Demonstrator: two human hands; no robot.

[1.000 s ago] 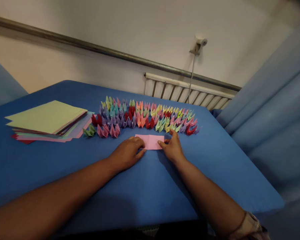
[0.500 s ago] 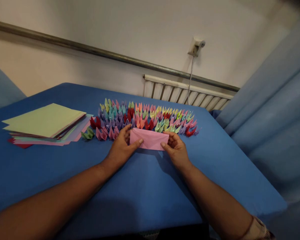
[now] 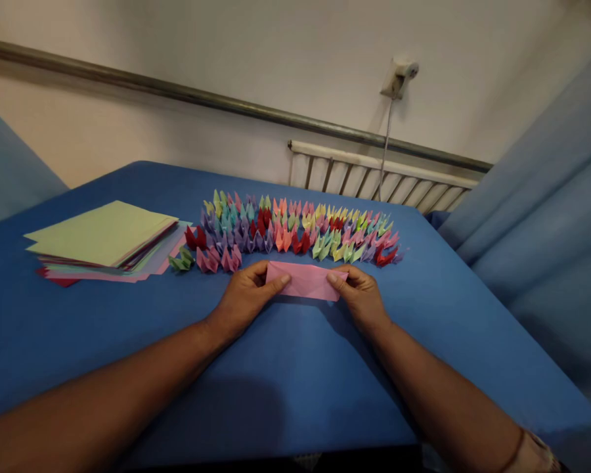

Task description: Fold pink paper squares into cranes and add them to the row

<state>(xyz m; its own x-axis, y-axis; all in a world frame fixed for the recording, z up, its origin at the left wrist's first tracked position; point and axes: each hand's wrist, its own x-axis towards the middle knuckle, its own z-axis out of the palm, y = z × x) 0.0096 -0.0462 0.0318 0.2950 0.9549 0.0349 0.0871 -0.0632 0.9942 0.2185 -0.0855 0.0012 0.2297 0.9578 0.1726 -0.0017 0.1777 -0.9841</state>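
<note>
One pink paper: folded to a strip, held tilted over the blue table; whether its lower edge is touching cannot be told.
Left hand: left end pinched, thumb laid on near face.
Right hand: right end pinched the same way.
Folded figures: lined up in multicoloured rows just beyond the strip.
Paper stack: set left of the rows, topped with pale yellow-green.
</note>
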